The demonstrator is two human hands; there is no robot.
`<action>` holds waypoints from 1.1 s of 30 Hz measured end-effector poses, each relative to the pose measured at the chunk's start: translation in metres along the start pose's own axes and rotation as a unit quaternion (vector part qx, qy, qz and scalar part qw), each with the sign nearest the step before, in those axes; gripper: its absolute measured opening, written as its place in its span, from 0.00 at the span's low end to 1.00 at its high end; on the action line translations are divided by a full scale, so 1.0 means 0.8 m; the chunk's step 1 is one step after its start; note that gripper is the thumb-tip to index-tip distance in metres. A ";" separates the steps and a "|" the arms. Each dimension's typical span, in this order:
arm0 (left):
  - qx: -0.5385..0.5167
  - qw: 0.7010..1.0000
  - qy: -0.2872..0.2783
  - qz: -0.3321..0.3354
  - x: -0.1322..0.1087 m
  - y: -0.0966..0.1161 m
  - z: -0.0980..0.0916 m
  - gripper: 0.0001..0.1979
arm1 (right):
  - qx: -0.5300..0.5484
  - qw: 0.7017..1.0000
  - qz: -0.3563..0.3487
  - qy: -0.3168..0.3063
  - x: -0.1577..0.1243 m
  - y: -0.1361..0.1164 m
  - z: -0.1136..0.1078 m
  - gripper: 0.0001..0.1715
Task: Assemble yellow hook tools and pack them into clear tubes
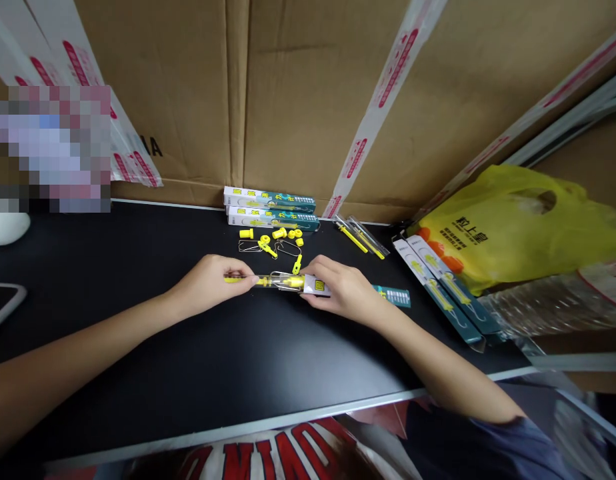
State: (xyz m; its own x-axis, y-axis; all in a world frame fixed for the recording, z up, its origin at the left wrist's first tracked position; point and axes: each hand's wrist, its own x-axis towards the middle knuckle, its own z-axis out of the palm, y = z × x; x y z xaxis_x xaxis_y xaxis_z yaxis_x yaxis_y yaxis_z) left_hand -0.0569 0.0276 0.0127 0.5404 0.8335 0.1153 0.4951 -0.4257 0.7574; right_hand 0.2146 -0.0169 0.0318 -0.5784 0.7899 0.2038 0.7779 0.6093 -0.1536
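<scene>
Pinches the thin yellow tip of a yellow tool (268,282) between thumb and forefinger of the left hand (211,283), with the other fingers curled under and resting on the black table (238,373). Grips with the right hand (341,292) the white end of a long narrow box (319,287), thumb on the near side, fingers pressed together over the top. Hides the middle of that box under the palm and leaves its teal tail showing just right of the wrist. Holds tool and box end to end, level and low over the table near its middle, with the tool's right end at the box's mouth; cannot tell whether it is inside.

Shows, just behind the hands, a scatter of loose yellow parts (281,237) and bent wire clips (249,247), apart from the tool. Shows farther back two more boxes (271,208), one touching the other, against the cardboard wall (298,100). Shows to the right of these some clear packets (362,237) with yellow sticks inside. Shows near the table's right edge a row of flat packs (445,290), overlapping, and beside them a yellow plastic bag (513,227).
</scene>
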 end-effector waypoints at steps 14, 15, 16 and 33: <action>-0.066 0.994 -0.089 0.012 -0.032 0.037 0.039 0.14 | 0.072 0.992 -0.097 0.024 -0.009 -0.053 0.020 0.24; -0.058 0.993 -0.100 0.022 -0.035 0.040 0.043 0.14 | 0.056 0.993 -0.107 0.019 -0.009 -0.058 0.022 0.24; -0.040 0.993 -0.106 0.029 -0.038 0.041 0.045 0.17 | 0.033 0.993 -0.114 0.014 -0.009 -0.061 0.024 0.22; 0.240 0.960 -0.033 0.138 -0.004 -0.010 0.009 0.13 | -0.065 0.998 -0.010 0.007 -0.004 -0.017 0.012 0.19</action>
State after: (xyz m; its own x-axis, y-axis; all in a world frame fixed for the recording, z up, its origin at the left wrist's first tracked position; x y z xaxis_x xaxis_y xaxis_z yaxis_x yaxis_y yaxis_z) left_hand -0.0574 0.0259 0.0013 0.7302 0.6481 0.2162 0.5748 -0.7538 0.3184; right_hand 0.2037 -0.0273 0.0235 -0.5912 0.7759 0.2199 0.7919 0.6101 -0.0237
